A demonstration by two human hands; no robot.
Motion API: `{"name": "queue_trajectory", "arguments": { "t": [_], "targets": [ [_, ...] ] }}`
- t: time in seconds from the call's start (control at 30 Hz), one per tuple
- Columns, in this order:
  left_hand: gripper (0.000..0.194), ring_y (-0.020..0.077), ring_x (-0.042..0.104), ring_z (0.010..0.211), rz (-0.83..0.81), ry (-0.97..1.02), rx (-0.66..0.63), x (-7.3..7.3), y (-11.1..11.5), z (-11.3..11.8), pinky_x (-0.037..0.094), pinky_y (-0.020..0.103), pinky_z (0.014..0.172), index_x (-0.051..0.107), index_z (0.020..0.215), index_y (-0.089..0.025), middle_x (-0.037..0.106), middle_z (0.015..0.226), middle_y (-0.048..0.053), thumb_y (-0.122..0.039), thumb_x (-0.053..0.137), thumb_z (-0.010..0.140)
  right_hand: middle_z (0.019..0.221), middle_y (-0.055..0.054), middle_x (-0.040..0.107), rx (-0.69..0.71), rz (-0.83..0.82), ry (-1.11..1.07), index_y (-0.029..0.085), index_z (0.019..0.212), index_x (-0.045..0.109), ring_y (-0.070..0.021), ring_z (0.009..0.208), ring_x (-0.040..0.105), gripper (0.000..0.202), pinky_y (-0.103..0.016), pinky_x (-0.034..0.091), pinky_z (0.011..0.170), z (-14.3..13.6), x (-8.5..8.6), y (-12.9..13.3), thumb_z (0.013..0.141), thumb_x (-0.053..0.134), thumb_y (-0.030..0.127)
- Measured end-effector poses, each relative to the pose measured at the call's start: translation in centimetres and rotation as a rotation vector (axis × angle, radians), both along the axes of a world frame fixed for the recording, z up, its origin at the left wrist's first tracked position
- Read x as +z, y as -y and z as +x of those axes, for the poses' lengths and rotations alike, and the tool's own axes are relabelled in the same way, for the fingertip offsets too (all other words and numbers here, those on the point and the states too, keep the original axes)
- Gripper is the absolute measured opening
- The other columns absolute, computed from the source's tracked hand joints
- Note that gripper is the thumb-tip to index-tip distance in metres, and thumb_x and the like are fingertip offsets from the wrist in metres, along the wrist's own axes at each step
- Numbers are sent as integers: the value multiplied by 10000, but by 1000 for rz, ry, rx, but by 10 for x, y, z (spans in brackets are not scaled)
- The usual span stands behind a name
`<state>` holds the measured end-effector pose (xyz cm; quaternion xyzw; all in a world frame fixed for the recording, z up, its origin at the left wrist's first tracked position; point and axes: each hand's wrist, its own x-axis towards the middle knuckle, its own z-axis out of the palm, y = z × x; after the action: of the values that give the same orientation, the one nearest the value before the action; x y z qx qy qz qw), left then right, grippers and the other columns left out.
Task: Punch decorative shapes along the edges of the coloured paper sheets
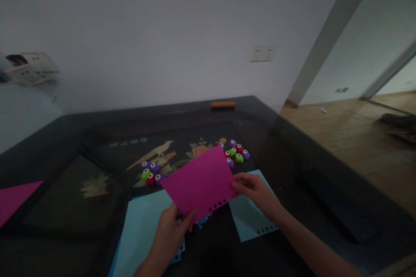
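Pink sheet (199, 181): held tilted above the table (325, 173), between both hands, over blue sheets (143, 225).
Left hand (170, 236): clasped on the lower edge.
Right hand (255, 192): pinched on the right corner.
Punches (235, 152): grouped just behind.

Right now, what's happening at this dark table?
A person holds a magenta paper sheet above the dark table, the left hand at its near edge and the right hand at its right corner. A row of small shapes is punched along that near edge. Light blue sheets lie underneath, one also punched. Two clusters of small coloured punches sit beyond, and another magenta sheet lies far left.
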<state>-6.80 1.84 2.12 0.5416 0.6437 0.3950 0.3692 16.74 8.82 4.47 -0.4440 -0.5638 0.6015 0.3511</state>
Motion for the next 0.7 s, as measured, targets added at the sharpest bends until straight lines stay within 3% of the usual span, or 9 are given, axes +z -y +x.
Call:
{"name": "queue_trajectory", "arguments": {
  "t": [0.1,0.23,0.5,0.7],
  "targets": [
    [273,191,565,524,-11,-28,-29,1,1,-1,458,282,549,615,749,-205,630,556,18,-456,641,645,747,-36,682,13,-38,-7,193,830,669,-162,676,622,245,-293,476,659,0,-4,-1,704,677,403],
    [408,195,594,606,7,81,14,11,1,-3,487,283,603,613,992,-224,671,690,24,-493,608,686,677,-24,667,-12,-59,-5,193,774,673,-161,622,609,222,-291,466,620,-1,-8,-1,685,685,397],
    [421,168,574,572,17,154,61,22,-6,-15,458,249,539,612,1044,-181,676,730,40,-483,537,761,728,-23,677,48,-116,-32,193,833,650,-168,662,621,278,-289,462,639,-6,-2,3,645,721,385],
    [323,170,624,678,44,175,-50,18,-4,-11,478,245,618,613,1031,-177,695,791,43,-381,530,795,781,-47,688,-47,-68,-22,181,849,651,-181,706,633,287,-314,473,681,-6,-5,8,686,685,414]
  ]
}}
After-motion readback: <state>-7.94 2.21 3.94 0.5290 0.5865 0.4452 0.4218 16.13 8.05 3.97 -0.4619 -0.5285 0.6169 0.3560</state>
